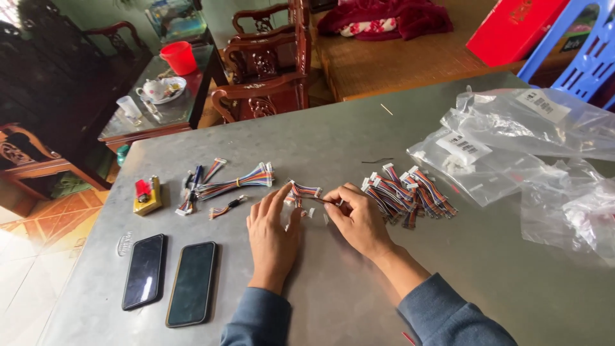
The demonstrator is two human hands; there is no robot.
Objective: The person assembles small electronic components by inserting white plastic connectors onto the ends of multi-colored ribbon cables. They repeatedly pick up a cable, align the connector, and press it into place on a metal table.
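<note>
My left hand (272, 230) rests on the grey metal table (333, 147), its fingertips pressing one end of a short multicoloured ribbon cable (305, 190) with white connectors. My right hand (357, 218) pinches the other end of that cable between thumb and forefinger. Just right of my right hand lies a pile of similar short cables (410, 191). To the left of my left hand lie a longer bundle of coloured cables (234, 182) and one small loose cable (225, 208).
Two dark phones (170, 277) lie face up near the front left. A yellow block with a red lighter (146, 194) sits left of the cables. Clear plastic bags (512, 147) cover the right side. Wooden chairs (266, 64) and a glass side table stand beyond.
</note>
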